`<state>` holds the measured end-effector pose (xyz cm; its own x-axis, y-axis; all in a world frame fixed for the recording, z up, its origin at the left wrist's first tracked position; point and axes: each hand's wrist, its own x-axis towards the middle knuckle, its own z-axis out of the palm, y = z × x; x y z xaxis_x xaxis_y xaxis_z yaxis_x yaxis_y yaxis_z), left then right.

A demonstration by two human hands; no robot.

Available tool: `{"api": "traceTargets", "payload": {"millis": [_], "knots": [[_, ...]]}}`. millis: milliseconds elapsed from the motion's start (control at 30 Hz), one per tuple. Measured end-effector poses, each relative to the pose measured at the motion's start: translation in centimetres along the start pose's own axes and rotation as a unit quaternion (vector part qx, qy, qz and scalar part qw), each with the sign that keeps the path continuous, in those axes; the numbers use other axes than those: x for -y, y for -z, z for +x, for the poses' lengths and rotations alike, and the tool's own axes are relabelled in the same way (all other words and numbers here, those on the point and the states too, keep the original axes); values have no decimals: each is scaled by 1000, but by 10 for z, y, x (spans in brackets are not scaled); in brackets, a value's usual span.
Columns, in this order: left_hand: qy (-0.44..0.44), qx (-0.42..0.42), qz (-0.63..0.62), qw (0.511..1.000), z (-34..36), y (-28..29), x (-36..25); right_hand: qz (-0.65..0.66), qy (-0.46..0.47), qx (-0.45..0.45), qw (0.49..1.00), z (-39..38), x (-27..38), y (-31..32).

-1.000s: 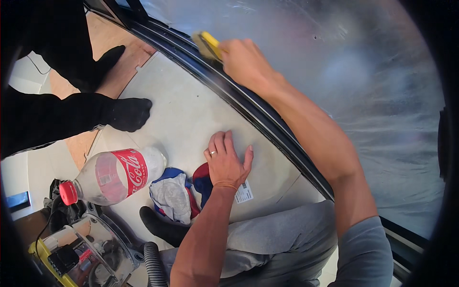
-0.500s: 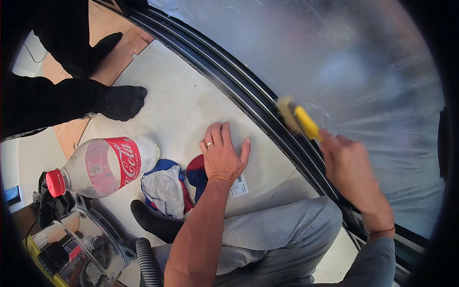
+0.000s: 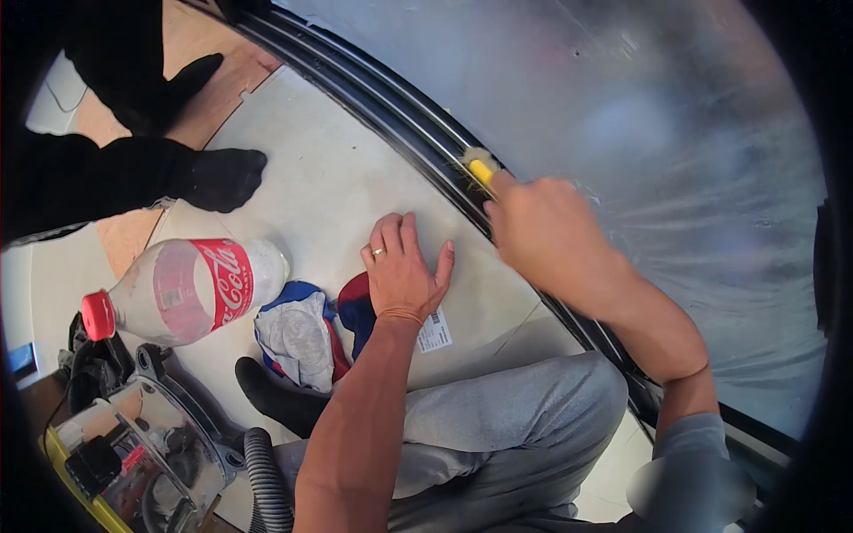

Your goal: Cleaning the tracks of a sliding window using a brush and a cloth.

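My right hand (image 3: pixel 546 226) is closed round the yellow handle of a brush (image 3: pixel 480 167), whose pale bristles meet the black sliding-door track (image 3: pixel 404 133). Flat on the pale floor, fingers spread, rests my left hand (image 3: pixel 404 271), a ring on one finger. Partly beneath its wrist lies a dark blue and red cloth (image 3: pixel 355 306). A white label (image 3: pixel 435 332) shows beside that wrist. Just left of the cloth sits a crumpled grey, blue and red cloth piece (image 3: pixel 298 342).
A large clear bottle (image 3: pixel 191 289) with a red cap stands at left. Below it are a clear-bodied machine (image 3: pixel 160 453) and a ribbed grey hose (image 3: pixel 267 480). Another person's black-socked foot (image 3: pixel 229 178) is at upper left. Clear plastic sheeting (image 3: pixel 675 178) hangs beyond the track.
My right hand has carried the brush left and farther along the track, from the sheeting side onto the rails. The left hand stays on the floor; the view has shifted slightly.
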<state>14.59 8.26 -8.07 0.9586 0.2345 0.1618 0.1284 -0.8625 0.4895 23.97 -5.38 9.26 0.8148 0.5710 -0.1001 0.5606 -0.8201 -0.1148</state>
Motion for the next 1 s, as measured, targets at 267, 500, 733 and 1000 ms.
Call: {"api": "traceTargets", "payload": {"millis": [267,500,733,1000], "knots": [[-4,-5,-19,1000,1,4,0,250,-20,-66,966,-40,-39,-19],[1,4,-30,1000,1,3,1,364,262,-253,858,11,-44,-120],[-10,0,-7,1000,-1,3,8,306,332,-340,825,90,-5,-147],[-20,9,-9,1000,-3,-3,-1,317,252,-472,783,272,49,-137]]}}
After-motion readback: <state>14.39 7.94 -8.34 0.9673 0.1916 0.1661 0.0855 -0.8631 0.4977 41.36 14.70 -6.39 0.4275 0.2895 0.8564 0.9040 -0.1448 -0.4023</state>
